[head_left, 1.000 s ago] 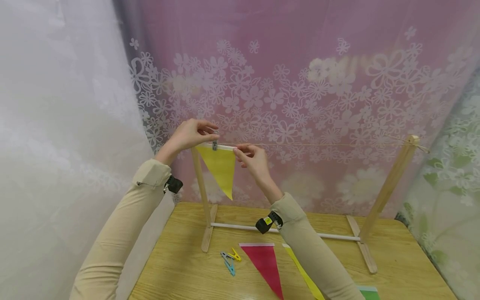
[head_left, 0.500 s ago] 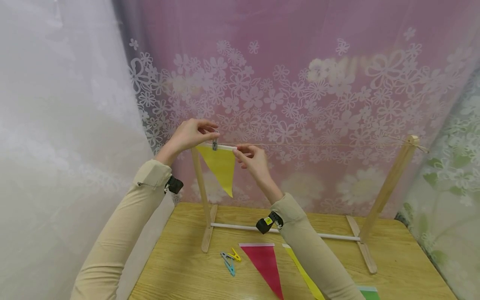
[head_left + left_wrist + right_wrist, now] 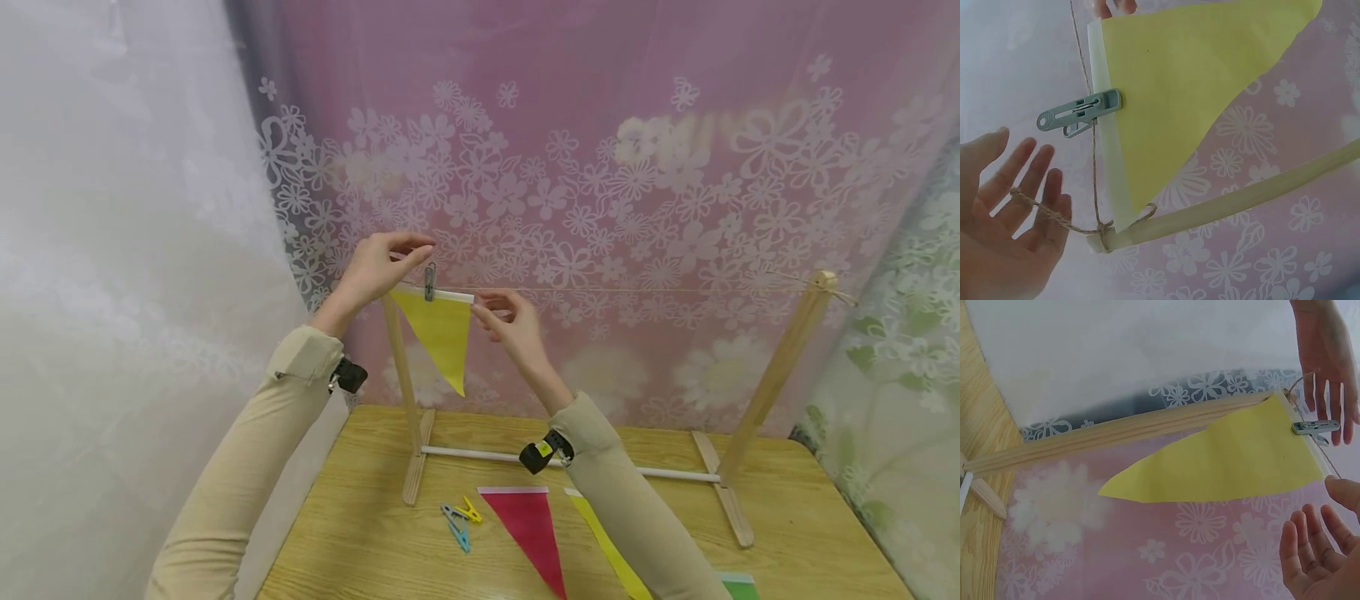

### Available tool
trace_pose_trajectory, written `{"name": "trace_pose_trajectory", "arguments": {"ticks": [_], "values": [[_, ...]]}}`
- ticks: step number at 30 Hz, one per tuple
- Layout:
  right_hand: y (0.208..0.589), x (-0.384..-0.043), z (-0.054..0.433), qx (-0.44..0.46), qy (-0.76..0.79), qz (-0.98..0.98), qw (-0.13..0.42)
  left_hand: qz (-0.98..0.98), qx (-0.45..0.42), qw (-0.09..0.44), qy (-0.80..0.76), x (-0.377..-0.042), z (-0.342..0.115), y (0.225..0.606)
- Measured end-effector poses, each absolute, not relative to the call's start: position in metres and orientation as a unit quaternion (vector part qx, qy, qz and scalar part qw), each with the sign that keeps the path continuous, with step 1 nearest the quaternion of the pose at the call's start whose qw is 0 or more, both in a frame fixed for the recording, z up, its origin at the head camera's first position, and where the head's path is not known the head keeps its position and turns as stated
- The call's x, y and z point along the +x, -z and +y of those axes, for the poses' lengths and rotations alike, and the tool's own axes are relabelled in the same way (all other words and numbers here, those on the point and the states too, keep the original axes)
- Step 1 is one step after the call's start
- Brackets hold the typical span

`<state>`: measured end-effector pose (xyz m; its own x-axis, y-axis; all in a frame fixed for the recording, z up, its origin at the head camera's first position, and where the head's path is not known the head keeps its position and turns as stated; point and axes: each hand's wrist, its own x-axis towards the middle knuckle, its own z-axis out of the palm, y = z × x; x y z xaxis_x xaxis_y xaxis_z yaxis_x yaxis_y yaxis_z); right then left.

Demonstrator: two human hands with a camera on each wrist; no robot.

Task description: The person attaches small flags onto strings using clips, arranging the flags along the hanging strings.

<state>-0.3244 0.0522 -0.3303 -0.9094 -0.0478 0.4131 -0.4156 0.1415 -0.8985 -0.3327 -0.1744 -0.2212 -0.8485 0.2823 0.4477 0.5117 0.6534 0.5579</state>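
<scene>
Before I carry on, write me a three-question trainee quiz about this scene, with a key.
1. True or false: the left hand is clear of the gray clothespin on the hanging yellow flag.
2. Fill in: the loose flag nearest the clothespin pile is ____.
3. The low rod running between the wooden posts is: (a) black, (b) white, (c) green.

Key: 1. True. 2. Red. 3. b.
</scene>
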Motion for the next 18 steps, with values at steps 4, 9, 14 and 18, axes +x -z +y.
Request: {"name": "trace_pose_trajectory", "arguments": {"ticks": [4,9,14,18], "values": [[0.338,-0.32,0.062,0.157,-0.632,-0.741,0.165,-0.867,-0.231,0.226,0.38,-0.331,-0.175,0.226],[0.346,-0.311,0.077,0.166,-0.64,-0.715,0.228,-0.825,-0.24,0.298,0.416,-0.325,-0.177,0.232],[0.336,-0.283,0.09,0.163,-0.635,-0.707,0.264,-0.792,-0.242,0.34,0.445,-0.315,-0.181,0.243],[0.338,-0.275,0.098,0.156,-0.629,-0.711,0.272,-0.773,-0.237,0.349,0.473,-0.31,-0.184,0.257]]}}
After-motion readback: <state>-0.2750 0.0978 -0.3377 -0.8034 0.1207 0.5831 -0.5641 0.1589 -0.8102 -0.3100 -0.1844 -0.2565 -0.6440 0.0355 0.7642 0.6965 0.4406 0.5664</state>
